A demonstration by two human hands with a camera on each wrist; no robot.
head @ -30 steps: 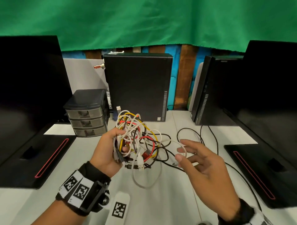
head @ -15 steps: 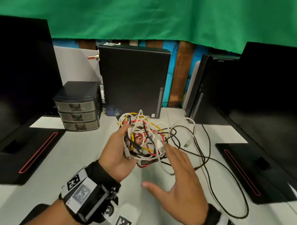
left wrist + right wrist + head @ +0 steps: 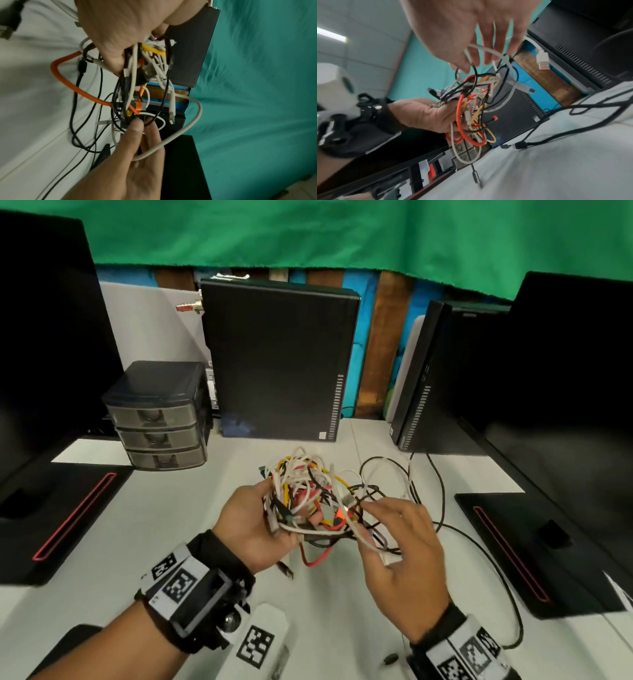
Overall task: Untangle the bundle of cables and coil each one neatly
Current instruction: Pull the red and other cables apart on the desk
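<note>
A tangled bundle of white, black, red and yellow cables (image 3: 308, 498) hangs above the white table (image 3: 113, 563). My left hand (image 3: 260, 515) grips its left side, fingers curled round several strands; the same grip shows in the left wrist view (image 3: 120, 40) and the right wrist view (image 3: 428, 115). My right hand (image 3: 368, 505) is at the bundle's right side, thumb and forefinger pinching a black strand (image 3: 150, 119). A white cable loop (image 3: 193, 119) lies across its fingers. A red loop (image 3: 462, 121) and a white USB plug (image 3: 543, 60) dangle free.
A black PC tower (image 3: 277, 364) stands behind the bundle, a second tower (image 3: 421, 378) to the right, and a small drawer unit (image 3: 157, 419) to the left. Monitor bases lie at the left (image 3: 58, 518) and right (image 3: 534, 549). A long black cable (image 3: 479, 546) trails over the table.
My right hand was spread open to the right, swung in under the bundle, and now pinches a strand at its right side. The left hand kept its grip.
</note>
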